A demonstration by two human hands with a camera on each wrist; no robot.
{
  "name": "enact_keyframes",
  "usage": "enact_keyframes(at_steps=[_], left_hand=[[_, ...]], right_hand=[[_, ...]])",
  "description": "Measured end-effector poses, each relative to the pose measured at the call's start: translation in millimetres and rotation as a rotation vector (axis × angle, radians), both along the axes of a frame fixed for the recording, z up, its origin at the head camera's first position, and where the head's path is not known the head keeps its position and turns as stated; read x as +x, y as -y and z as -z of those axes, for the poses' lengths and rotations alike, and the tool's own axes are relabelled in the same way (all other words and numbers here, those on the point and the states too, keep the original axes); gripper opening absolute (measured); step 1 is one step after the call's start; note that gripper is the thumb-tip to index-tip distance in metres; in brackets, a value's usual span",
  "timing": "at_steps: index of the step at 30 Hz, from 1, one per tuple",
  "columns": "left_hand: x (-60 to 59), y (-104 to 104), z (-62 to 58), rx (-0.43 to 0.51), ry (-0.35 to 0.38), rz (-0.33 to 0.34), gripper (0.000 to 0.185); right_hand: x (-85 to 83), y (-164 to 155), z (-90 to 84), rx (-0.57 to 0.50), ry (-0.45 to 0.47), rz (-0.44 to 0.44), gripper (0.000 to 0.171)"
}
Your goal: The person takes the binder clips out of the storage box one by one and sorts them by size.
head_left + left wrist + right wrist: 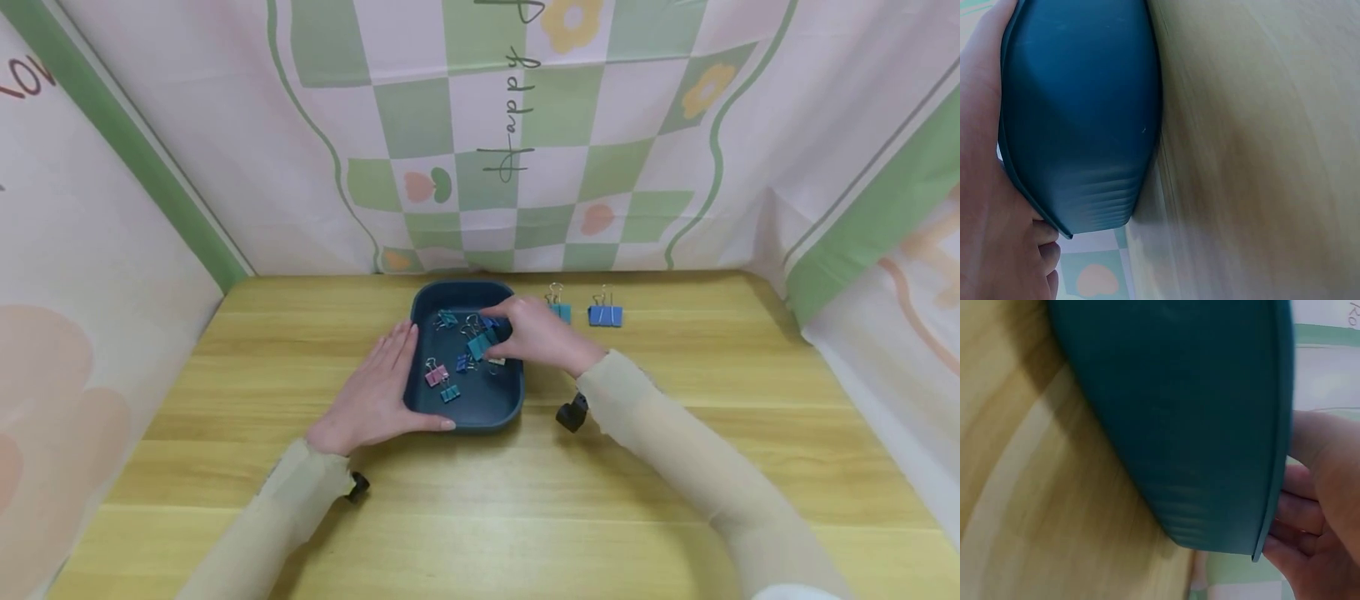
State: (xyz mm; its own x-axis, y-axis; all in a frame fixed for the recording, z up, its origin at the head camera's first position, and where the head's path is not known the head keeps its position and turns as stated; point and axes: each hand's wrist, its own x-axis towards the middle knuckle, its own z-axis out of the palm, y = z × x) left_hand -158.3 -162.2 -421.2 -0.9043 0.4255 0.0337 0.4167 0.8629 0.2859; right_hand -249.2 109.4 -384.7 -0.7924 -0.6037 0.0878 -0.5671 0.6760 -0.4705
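Note:
A dark blue tray (468, 417) with a raised rim holds several small binder clips. My left hand (378, 387) lies along its left side, fingers straight at the wall and thumb over the near rim; the left wrist view shows this hand at the tray's rim (1085, 94). My right hand (536, 333) reaches over the right rim, thumb and index finger apart around a larger teal binder clip (481, 343). A blue binder clip (491, 322) lies by the index finger. In the right wrist view, the tray wall (1191, 425) hides the fingertips of my right hand (1322, 506).
Right of the tray, a teal binder clip (561, 312) and a blue binder clip (605, 315) stand on the wooden table (480, 517). Inside the tray lie a pink clip (437, 375) and small teal clips (450, 392). A patterned curtain (487, 192) hangs behind.

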Motion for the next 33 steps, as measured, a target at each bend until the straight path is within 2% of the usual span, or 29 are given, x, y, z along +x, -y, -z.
enact_keyframes(at_steps=[6, 10, 13, 17, 24, 33], left_hand=[[-0.9, 0, 1.6, -0.004, -0.014, 0.002, 0.143], [-1.1, 0, 2.3, -0.009, -0.017, 0.001, 0.143], [-1.1, 0, 2.5, -0.007, -0.016, 0.0, 0.143], [-1.0, 1, 2.1, -0.003, -0.013, -0.001, 0.143], [-0.4, 1, 0.3, 0.014, -0.012, 0.012, 0.144], [-0.3, 0, -0.2, 0.021, 0.004, 0.005, 0.143]], right_hand=[[-6.6, 6, 1.6, 0.115, -0.011, 0.034, 0.058], [-7.1, 8, 1.9, 0.23, -0.049, 0.016, 0.051], [-6.3, 11, 1.8, 0.278, -0.069, -0.009, 0.046], [-4.3, 14, 2.4, 0.308, -0.057, -0.033, 0.038], [3.7, 23, 4.9, 0.334, 0.014, -0.083, 0.035], [5.3, 29, 11.7, 0.327, 0.01, -0.095, 0.028]])
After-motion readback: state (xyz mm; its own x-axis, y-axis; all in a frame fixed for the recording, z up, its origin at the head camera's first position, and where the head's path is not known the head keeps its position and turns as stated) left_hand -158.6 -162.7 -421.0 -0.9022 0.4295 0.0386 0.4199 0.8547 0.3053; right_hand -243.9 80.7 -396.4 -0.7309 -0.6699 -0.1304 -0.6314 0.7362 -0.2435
